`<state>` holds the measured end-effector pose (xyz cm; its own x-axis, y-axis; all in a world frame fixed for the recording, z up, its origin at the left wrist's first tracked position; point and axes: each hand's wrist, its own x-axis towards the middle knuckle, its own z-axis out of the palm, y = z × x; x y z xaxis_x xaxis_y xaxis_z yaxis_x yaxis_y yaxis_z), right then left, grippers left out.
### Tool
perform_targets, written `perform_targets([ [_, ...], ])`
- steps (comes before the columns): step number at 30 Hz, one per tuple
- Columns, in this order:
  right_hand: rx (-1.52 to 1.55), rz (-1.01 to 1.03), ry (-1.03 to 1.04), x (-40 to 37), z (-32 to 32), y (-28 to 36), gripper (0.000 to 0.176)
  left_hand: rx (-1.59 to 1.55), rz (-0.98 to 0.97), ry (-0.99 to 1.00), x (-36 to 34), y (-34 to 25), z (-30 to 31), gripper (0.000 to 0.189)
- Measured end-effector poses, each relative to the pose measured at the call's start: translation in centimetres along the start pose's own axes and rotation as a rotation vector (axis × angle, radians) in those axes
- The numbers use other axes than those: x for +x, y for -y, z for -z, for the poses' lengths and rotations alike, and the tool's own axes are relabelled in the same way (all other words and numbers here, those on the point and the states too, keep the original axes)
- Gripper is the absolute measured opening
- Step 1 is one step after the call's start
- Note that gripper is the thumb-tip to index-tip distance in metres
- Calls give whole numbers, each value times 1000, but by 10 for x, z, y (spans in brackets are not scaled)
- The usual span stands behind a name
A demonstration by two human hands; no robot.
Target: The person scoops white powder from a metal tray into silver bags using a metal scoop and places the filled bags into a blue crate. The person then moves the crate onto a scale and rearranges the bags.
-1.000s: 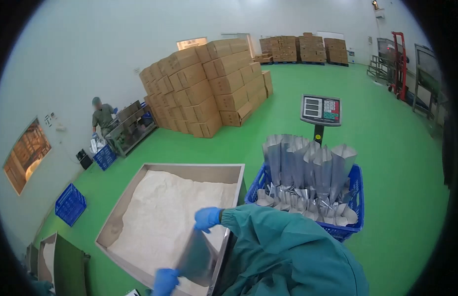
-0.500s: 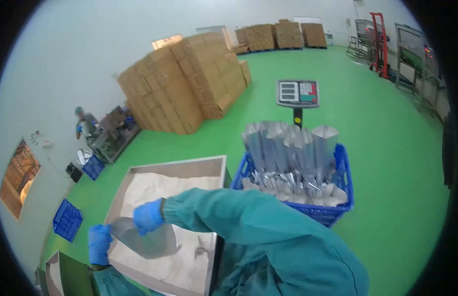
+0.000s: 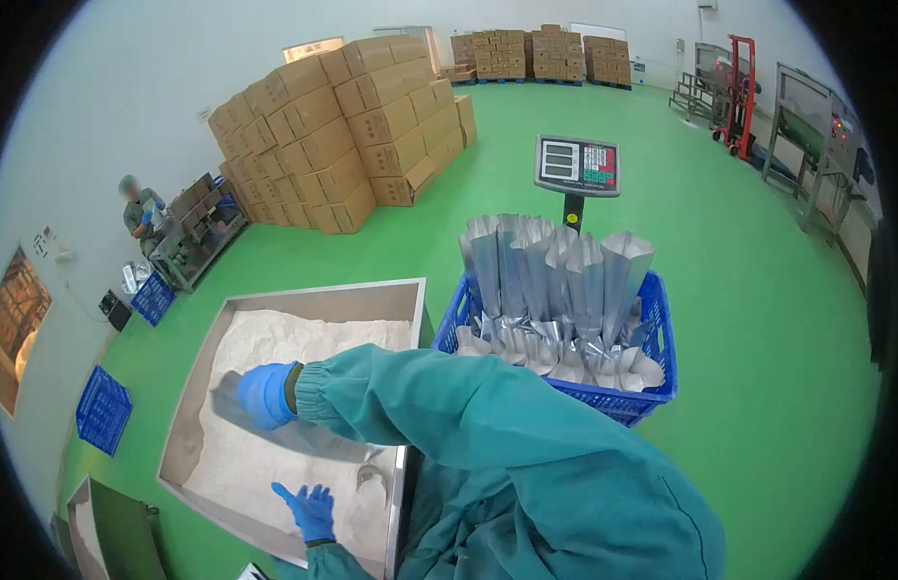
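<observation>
gloved worker holds foil pouch [image 3: 309, 440] in steel tray [image 3: 318, 290] of powder [image 3: 275, 338]
the right hand [image 3: 265, 394] is closed on the pouch mouth at lower left of frame; the left hand [image 3: 311, 509] hovers spread, holding nothing. gripped one-handed, the limp pouch could fold and spill powder over the rim onto the green floor [image 3: 758, 319]. a blue crate [image 3: 662, 338] of upright pouches, a scale [image 3: 577, 164] and stacked cartons [image 3: 343, 135] stand behind
</observation>
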<state>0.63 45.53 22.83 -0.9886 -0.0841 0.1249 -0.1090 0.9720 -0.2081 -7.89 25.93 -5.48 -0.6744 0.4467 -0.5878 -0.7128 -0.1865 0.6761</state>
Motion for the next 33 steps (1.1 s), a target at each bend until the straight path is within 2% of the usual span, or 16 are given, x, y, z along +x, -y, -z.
perform_targets([
  [2, 84, 10, -26, -3, 24, 2, 25, -112, 52, 37, -2, 10, -19, 101],
  [4, 134, 36, -12, -9, 46, 2, 26, -156, -296, 333, 5, 10, -36, 96],
  [6, 191, 58, -4, -23, 64, -5, 28, -350, -327, 365, -15, 3, -55, 85],
  [8, 742, 129, -48, -52, 83, -17, 45, -392, -596, 272, -24, 7, -67, 65],
  [10, 572, 8, -241, -115, 128, -41, 52, -91, -908, -66, -15, 21, -59, 50],
  [11, 422, -187, -230, -147, 145, -61, 56, -639, -548, 493, -5, 20, -44, 47],
  [12, 179, -113, -650, -166, 118, -120, 54, -1161, -96, 1023, 1, 21, -37, 46],
  [13, 280, -598, -417, -207, 140, -134, 48, -1253, -6, 852, -30, 21, -55, 49],
  [16, -235, -808, -707, -374, 91, -326, 29, -1741, 318, 1077, -24, 15, -36, 45],
  [18, -605, -1104, -81, -478, 54, -417, 18, -1955, 481, 1199, -45, 10, -47, 42],
  [19, -764, -1128, 260, -527, 37, -460, 13, -1718, 157, 819, -87, -4, -85, 39],
  [21, -555, -1334, 210, -559, -10, -487, 13, -1619, 49, 661, -130, -13, -112, 38],
  [23, -439, -1417, 160, -558, -37, -500, 14, -1805, 67, 821, -63, -15, -62, 38],
  [26, -392, -1457, 165, -550, -60, -516, 17, -803, -602, 807, -64, -18, -40, 40],
  [27, -389, -1477, 169, -551, -63, -519, 18, -602, -681, 396, -83, -14, -51, 43],
  [33, -431, -1518, 159, -557, -65, -513, 27, -873, -873, 203, -24, -6, -8, 55],
])
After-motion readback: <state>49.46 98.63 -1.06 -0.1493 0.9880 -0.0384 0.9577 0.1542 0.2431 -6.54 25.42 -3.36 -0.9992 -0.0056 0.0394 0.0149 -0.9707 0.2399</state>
